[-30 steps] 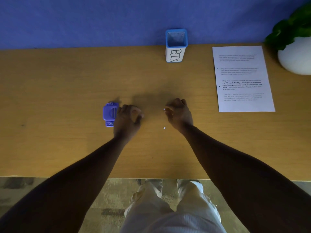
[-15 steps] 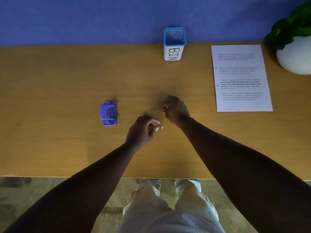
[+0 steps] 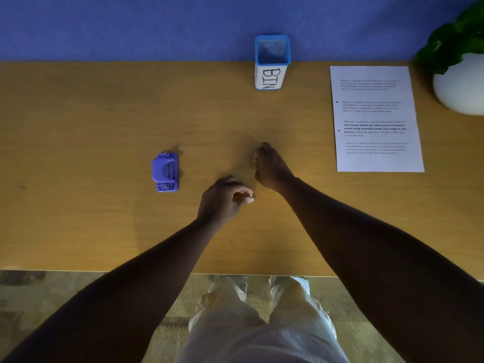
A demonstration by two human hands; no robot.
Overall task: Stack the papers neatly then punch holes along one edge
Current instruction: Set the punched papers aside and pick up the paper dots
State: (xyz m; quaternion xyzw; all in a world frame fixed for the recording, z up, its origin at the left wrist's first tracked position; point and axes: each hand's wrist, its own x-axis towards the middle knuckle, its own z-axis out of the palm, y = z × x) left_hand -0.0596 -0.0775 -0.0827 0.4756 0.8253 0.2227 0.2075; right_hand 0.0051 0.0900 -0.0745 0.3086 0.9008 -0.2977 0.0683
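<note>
Landmark for these notes: the purple hole punch [image 3: 165, 172], sitting on the wooden desk [image 3: 78, 113] with nobody touching it.

Left hand [image 3: 222, 201] is low over the desk, a short way to the punch's right and slightly nearer me. Thumb and forefinger are pinched together on a tiny pale speck [image 3: 250, 195], most likely a punched-out paper dot. Right hand [image 3: 269, 166] is further right again, about level with the punch, fingers curled under into a loose fist. I cannot tell whether it holds anything.

The papers [image 3: 374, 119] lie as one squared white stack far to the punch's right and further from me, well apart from both hands. Small dark marks down the stack's left margin may be holes, but they are too small to be sure.

My reading: punching is probably done and this is chad cleanup.

To do it well:
- Keep the pinch tight; the bit is light and drops easily.
- Carry it to the blue-rimmed BIN cup [image 3: 271, 62], beyond the punch and to its right against the wall.
- Release directly above the opening.
</note>
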